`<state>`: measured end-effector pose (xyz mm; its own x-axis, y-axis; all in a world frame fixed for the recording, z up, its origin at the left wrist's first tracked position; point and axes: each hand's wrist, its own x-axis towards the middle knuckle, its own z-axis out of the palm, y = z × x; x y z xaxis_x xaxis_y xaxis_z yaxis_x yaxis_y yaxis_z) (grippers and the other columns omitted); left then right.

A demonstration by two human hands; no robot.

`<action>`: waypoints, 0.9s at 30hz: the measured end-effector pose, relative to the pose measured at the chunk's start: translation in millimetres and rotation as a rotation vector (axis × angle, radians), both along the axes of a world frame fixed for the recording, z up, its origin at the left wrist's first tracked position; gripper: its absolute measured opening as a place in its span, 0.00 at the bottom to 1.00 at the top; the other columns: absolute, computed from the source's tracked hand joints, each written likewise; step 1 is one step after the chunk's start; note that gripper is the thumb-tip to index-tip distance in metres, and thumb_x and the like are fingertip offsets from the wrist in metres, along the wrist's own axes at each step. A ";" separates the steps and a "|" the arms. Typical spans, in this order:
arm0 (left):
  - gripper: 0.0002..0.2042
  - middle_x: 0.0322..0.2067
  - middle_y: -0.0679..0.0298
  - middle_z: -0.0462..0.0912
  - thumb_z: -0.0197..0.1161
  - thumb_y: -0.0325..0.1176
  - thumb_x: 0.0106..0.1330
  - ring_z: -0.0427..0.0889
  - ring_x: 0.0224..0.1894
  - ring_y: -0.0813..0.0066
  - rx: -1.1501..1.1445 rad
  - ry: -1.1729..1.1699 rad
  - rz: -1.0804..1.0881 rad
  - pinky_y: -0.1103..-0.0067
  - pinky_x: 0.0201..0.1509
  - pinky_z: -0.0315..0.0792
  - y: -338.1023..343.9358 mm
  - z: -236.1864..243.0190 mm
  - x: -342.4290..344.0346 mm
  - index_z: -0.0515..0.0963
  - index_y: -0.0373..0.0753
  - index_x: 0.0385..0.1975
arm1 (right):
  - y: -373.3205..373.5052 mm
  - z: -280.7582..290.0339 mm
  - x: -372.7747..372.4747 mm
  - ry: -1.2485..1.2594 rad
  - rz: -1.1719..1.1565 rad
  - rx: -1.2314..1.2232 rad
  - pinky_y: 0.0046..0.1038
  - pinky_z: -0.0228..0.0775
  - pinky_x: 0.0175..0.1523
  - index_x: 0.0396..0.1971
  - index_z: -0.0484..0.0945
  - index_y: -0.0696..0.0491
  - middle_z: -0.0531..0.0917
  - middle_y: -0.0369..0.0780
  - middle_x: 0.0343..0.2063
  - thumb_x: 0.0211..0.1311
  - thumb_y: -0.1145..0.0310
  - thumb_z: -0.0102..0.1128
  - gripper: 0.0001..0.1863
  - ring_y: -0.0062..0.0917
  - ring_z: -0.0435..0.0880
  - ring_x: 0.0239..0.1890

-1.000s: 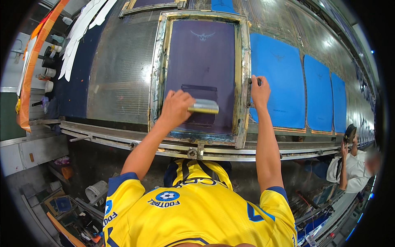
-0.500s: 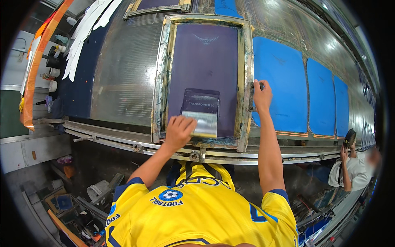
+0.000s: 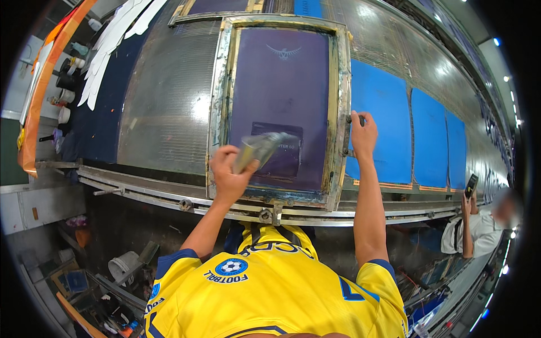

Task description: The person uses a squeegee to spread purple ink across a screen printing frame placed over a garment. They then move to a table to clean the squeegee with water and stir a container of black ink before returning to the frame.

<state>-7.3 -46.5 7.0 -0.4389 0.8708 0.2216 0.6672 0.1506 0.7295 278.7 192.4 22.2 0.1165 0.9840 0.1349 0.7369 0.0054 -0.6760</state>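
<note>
In front of me lies a screen printing frame [image 3: 340,79] with metal edges and a purple mesh [image 3: 282,84]. A winged design shows near the mesh's far end, and a dark lettered rectangle [image 3: 284,163] near its close end. My left hand [image 3: 228,179] is closed around a squeegee [image 3: 260,149], tilted and smeared by motion over the dark rectangle, partly covering its lettering. Whether its blade touches the mesh, I cannot tell. At the frame's right side, my right hand [image 3: 365,138] grips a small dark handle [image 3: 355,119].
Several blue panels [image 3: 380,124] lie on the long table to the right. White cut pieces [image 3: 112,45] lie at far left. A metal rail [image 3: 141,188] runs along the table's near edge. At right, a person [image 3: 479,228] holds a dark phone-like object. A second frame [image 3: 211,7] sits beyond mine.
My left hand has turned and tilted the squeegee, which lay level across the mesh's near end before. My right hand keeps its grip on the handle. The whole view has shifted slightly.
</note>
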 end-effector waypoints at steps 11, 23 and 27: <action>0.23 0.47 0.61 0.84 0.63 0.47 0.74 0.85 0.44 0.71 -0.063 -1.334 0.149 0.70 0.48 0.80 5.8 -113.6 -79.9 0.77 0.34 0.58 | -23.9 35.9 -2.2 0.065 -0.001 0.137 0.39 0.74 0.40 0.36 0.81 0.57 0.83 0.51 0.32 0.64 0.57 0.65 0.16 0.43 0.83 0.32; 0.35 0.80 0.55 0.43 0.51 0.45 0.80 0.43 0.81 0.61 0.298 -0.691 -0.354 0.67 0.82 0.41 63.3 -111.6 -71.1 0.48 0.33 0.78 | -152.0 123.8 145.7 0.293 -0.402 0.247 0.33 0.70 0.33 0.34 0.79 0.56 0.81 0.41 0.22 0.68 0.57 0.64 0.16 0.27 0.78 0.24; 0.37 0.79 0.57 0.47 0.48 0.53 0.80 0.47 0.80 0.64 0.049 -1.269 -0.283 0.67 0.82 0.41 66.9 -49.0 59.3 0.49 0.33 0.78 | -252.6 129.7 228.2 0.270 -0.654 0.476 0.28 0.67 0.31 0.33 0.78 0.56 0.77 0.37 0.20 0.66 0.61 0.68 0.13 0.17 0.72 0.23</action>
<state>52.1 20.4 -42.0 -0.1684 0.9699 -0.1760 -0.4841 0.0742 0.8718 506.8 -60.2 151.9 0.7290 0.5534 0.4028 0.5046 -0.0369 -0.8626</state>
